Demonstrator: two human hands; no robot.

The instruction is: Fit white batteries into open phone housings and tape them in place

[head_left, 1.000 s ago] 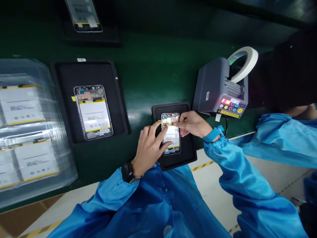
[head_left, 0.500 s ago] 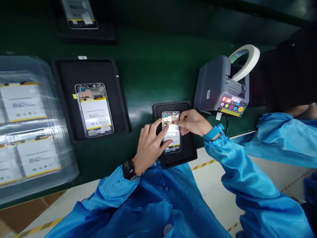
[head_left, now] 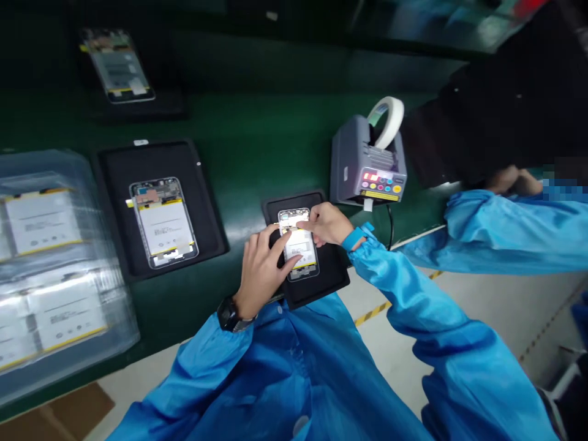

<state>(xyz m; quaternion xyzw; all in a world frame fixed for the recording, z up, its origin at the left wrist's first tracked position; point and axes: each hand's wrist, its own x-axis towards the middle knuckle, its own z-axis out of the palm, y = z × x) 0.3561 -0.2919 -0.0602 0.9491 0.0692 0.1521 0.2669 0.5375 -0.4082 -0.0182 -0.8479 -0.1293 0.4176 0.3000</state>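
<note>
An opened phone [head_left: 301, 245] lies face down on a small black tray [head_left: 328, 278] at the table's front edge, its white battery and circuit board exposed. My left hand [head_left: 263, 262] rests at the phone's left side. Its thumb and fingers are spread, with fingertips touching the battery's upper part and the board's edge. From the right, my right hand [head_left: 328, 224] reaches over the top of the phone. Thumb and forefinger are pressed together near the line between board and battery; whatever they pinch is too small or hidden to make out.
A tape dispenser [head_left: 351, 168] with a white tape roll [head_left: 391, 122] stands right. Left are another opened phone [head_left: 165, 226] on a black tray [head_left: 202, 214] and a clear plastic tray [head_left: 122, 318] of batteries. Another phone [head_left: 120, 70] lies farther back. A co-worker's sleeve [head_left: 514, 226] is at right.
The camera view has shifted, so the dispenser and the phone under my hands appear farther left. Both hands keep nearly the same position on the phone.
</note>
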